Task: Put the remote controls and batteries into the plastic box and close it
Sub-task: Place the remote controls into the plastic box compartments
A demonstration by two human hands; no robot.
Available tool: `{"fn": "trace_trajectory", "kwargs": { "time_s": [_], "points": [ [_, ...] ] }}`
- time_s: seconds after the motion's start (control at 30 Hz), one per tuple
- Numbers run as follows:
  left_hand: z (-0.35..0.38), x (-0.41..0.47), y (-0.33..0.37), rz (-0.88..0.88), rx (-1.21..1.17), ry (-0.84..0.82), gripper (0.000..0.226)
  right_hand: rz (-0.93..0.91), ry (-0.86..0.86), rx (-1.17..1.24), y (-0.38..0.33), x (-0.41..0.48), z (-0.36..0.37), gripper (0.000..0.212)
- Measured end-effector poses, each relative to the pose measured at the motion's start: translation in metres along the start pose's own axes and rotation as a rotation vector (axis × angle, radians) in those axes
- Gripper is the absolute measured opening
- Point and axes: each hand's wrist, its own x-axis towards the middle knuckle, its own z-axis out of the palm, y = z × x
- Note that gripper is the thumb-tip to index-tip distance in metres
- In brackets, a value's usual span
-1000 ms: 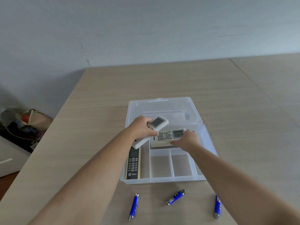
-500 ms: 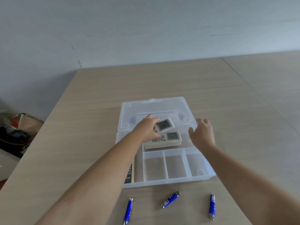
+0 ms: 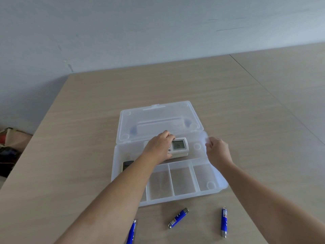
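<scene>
A clear plastic box [image 3: 219,184] lies open on the table, its lid [image 3: 158,118] folded flat behind it. My left hand [image 3: 161,147] rests on a white remote [image 3: 179,147] stacked in the box's long back compartment, fingers over its button end. A dark remote [image 3: 127,164] lies in the left compartment, mostly hidden by my forearm. My right hand [image 3: 217,150] hovers at the box's right rim, fingers loosely curled, holding nothing. Three blue batteries lie on the table in front of the box: one at left [image 3: 131,232], one in the middle [image 3: 178,218], one at right [image 3: 224,221].
The wooden table [image 3: 88,120] runs back to a pale wall, its left edge near. A seam splits the tabletop at the right. Bags and clutter [image 3: 10,147] lie on the floor off the left edge. Three small front compartments [image 3: 181,178] of the box hold nothing.
My left hand has lowered the white remote onto the other white remote in the back compartment. My right hand let go of the lower remote and drew back to the box's right rim.
</scene>
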Motion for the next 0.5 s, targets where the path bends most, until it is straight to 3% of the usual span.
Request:
{"fn": "trace_trajectory", "kwargs": {
  "time_s": [0.3, 0.4, 0.5],
  "points": [
    [0.004, 0.0, -0.001, -0.035, 0.076, 0.047, 0.046, 0.027, -0.022, -0.005, -0.003, -0.003, -0.001, 0.039],
    [-0.002, -0.001, 0.003, -0.05, 0.1, 0.028, 0.05, 0.036, -0.106, -0.063, -0.011, -0.005, -0.006, 0.014],
    [-0.018, -0.015, 0.004, -0.052, 0.094, 0.09, 0.045, -0.016, -0.092, -0.121, -0.025, -0.014, -0.015, 0.042]
  ]
}}
